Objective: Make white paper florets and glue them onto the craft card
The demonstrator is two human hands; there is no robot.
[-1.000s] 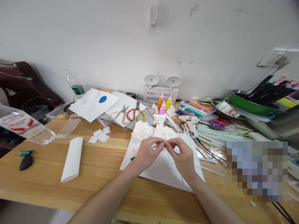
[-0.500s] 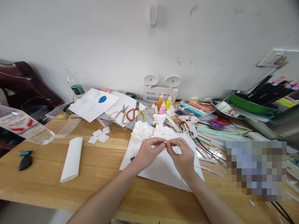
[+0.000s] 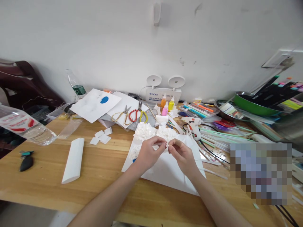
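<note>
Above a white paper sheet (image 3: 163, 175), my left hand (image 3: 152, 153) and my right hand (image 3: 181, 154) meet fingertip to fingertip. Both are closed in a pinch on a tiny white piece (image 3: 167, 145), which looks like paper; the fingers mostly hide it. Clumps of crumpled white bits (image 3: 145, 130) cover the far part of the sheet, just beyond my hands. A blue patch (image 3: 134, 160) peeks out beside my left wrist. Left of the sheet lie several small white paper squares (image 3: 104, 138) and a folded white paper strip (image 3: 74, 160).
Scissors (image 3: 121, 115), red- and yellow-handled pliers, and glue bottles (image 3: 165, 108) stand or lie at the back. A hot glue gun (image 3: 194, 127) and its cord are right of the sheet, near many thin sticks. At far left are a large water bottle (image 3: 26, 124) and a black-handled tool (image 3: 26, 162).
My right hand's fingers have curled in and shifted slightly down, opening a small gap between the fingertips. The view has shifted slightly.
</note>
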